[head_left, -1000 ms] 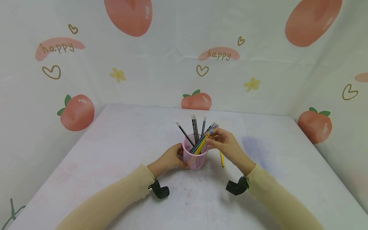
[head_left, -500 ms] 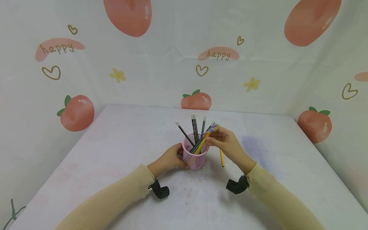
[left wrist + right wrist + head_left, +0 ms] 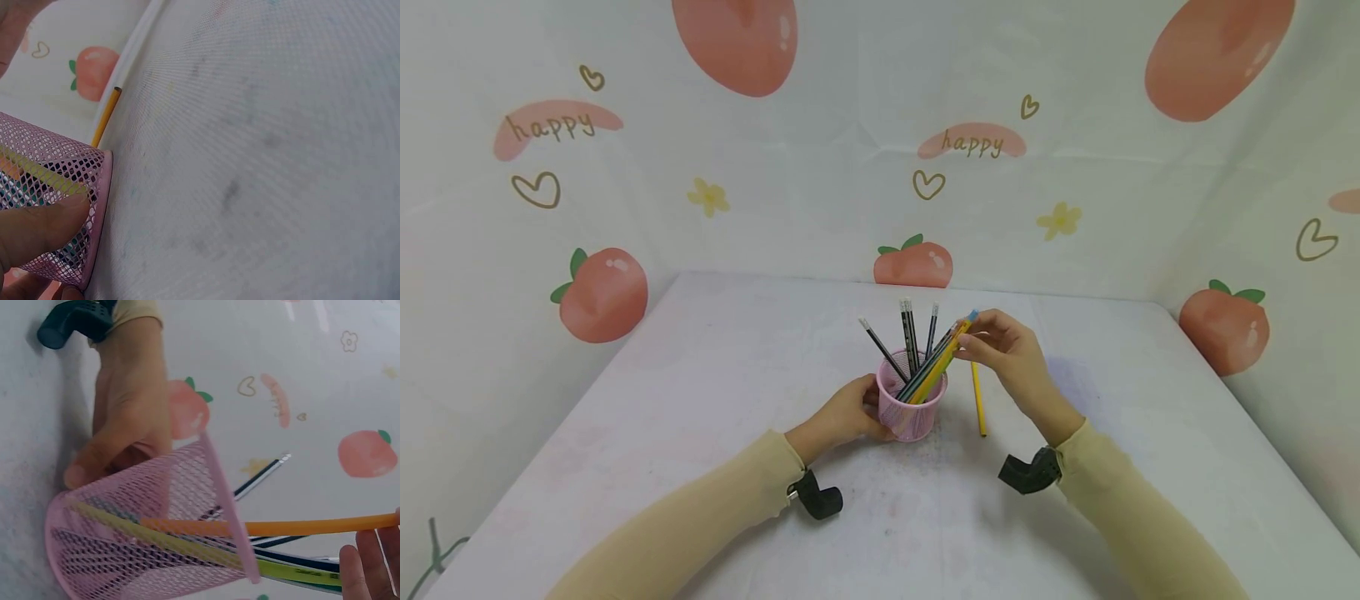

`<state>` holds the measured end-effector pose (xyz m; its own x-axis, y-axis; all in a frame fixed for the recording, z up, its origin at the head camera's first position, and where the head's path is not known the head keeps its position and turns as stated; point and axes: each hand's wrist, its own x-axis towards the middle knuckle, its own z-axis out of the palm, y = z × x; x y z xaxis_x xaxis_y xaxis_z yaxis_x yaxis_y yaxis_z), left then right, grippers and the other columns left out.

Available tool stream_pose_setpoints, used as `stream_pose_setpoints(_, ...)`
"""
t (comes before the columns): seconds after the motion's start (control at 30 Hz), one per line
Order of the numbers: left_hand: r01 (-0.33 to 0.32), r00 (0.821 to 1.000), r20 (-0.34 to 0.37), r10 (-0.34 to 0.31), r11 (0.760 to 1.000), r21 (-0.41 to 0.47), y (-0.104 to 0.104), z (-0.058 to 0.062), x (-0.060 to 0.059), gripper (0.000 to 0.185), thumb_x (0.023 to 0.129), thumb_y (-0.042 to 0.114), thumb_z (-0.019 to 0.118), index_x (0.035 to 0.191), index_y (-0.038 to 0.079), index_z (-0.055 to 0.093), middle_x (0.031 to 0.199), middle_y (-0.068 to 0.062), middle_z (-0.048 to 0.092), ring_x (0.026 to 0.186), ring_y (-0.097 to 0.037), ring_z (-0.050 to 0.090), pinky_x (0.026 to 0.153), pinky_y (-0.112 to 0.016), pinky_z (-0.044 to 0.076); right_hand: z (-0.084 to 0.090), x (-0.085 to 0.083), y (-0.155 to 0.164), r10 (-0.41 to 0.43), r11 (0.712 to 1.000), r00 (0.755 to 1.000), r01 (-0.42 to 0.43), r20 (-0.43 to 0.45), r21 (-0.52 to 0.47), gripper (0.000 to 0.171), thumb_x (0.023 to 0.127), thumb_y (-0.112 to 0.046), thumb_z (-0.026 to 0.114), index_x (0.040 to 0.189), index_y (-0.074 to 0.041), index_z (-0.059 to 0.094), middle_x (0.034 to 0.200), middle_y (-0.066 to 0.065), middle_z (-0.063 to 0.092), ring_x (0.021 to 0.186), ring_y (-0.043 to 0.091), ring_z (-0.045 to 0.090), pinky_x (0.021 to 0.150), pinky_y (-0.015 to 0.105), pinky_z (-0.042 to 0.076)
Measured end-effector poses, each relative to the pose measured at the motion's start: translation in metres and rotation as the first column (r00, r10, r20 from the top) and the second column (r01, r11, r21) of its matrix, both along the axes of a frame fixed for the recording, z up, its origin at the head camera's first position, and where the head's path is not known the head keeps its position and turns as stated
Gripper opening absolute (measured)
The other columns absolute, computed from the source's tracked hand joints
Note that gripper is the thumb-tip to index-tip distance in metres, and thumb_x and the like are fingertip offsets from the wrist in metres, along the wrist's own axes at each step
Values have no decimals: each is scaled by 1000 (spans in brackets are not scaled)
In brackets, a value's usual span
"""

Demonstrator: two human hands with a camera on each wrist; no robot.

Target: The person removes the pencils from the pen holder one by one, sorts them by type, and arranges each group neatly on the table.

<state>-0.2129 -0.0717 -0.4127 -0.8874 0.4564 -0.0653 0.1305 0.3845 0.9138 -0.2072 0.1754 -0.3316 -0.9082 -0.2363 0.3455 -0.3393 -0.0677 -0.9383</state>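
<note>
White table (image 3: 715,400), pink mesh pencil cup (image 3: 912,408)

I see a white, faintly stained table (image 3: 700,400) running back to the wall. A pink wire-mesh cup (image 3: 912,410) stands near its middle, and just to the cup's right a yellow pencil (image 3: 978,402) lies flat, pointing toward the far edge.
</note>
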Motion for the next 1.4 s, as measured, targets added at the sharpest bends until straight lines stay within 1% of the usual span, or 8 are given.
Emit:
stream_pose_setpoints(0.27, -3, 1000, -3, 3, 1000, 1, 1, 0, -1, 69, 62, -6, 83, 124, -5, 51, 117, -16, 63, 108, -25, 59, 96, -39, 50, 20, -2, 14, -68, 987, 998, 66, -10, -144, 13, 92, 2, 59, 101, -8, 59, 105, 2, 62, 94, 13, 65, 82, 32, 57)
stream_pose_setpoints(0.57, 4, 1000, -12, -4, 1000, 8, -1, -1, -1, 69, 61, -7, 82, 124, -7, 51, 115, -17, 63, 106, -25, 59, 94, -38, 51, 40, -5, 32, -98, 935, 995, 87, -16, -343, 15, 92, 6, 56, 98, -7, 61, 101, 4, 63, 90, 14, 66, 79, 32, 58)
stream_pose_setpoints(0.77, 0, 1000, -13, 0, 1000, 3, -1, -3, -1, 69, 61, -7, 82, 123, -6, 51, 115, -17, 63, 106, -25, 60, 94, -38, 51, 43, -11, 42, -113, 916, 994, 108, 9, -385, 12, 93, 3, 58, 101, -4, 61, 101, 5, 62, 90, 14, 65, 77, 30, 58)
stream_pose_setpoints(1.0, -4, 1000, -4, 5, 1000, 8, -1, -3, -1, 68, 62, -8, 82, 123, -6, 51, 116, -17, 63, 107, -25, 59, 95, -39, 50, 37, -21, 55, -119, 892, 991, 131, 55, -433, 20, 92, 3, 59, 111, -3, 60, 96, 5, 61, 86, 15, 65, 73, 29, 59)
stream_pose_setpoints(1.1, -3, 1000, -3, 3, 1000, 9, 0, -2, 0, 70, 62, -7, 82, 124, -6, 51, 117, -17, 62, 108, -26, 59, 96, -39, 50, 33, -24, 61, -119, 893, 990, 143, 82, -427, 23, 91, 3, 60, 113, -3, 59, 95, 5, 62, 82, 15, 66, 72, 28, 59)
stream_pose_setpoints(1.17, -7, 1000, 4, 7, 1000, 9, 0, -2, 0, 70, 62, -7, 82, 125, -5, 51, 117, -16, 63, 108, -26, 59, 97, -40, 49, 30, -26, 65, -120, 908, 987, 152, 107, -391, 22, 91, 2, 61, 112, -5, 60, 95, 3, 62, 82, 14, 65, 71, 26, 58)
stream_pose_setpoints(1.33, -10, 1000, 9, 10, 1000, 7, -1, -1, 1, 70, 62, -8, 82, 125, -5, 51, 117, -17, 63, 109, -26, 59, 98, -41, 48, 21, -32, 73, -131, 958, 974, 171, 183, -228, 19, 92, -2, 62, 109, -10, 61, 96, -2, 60, 83, 11, 64, 72, 25, 58)
stream_pose_setpoints(1.4, -7, 1000, 5, 7, 1000, 6, -1, -1, 1, 70, 62, -8, 82, 125, -6, 51, 117, -17, 62, 109, -26, 59, 98, -41, 49, 17, -34, 75, -135, 972, 968, 171, 214, -162, 19, 92, -3, 61, 110, -12, 60, 95, -3, 60, 83, 10, 64, 73, 24, 58)
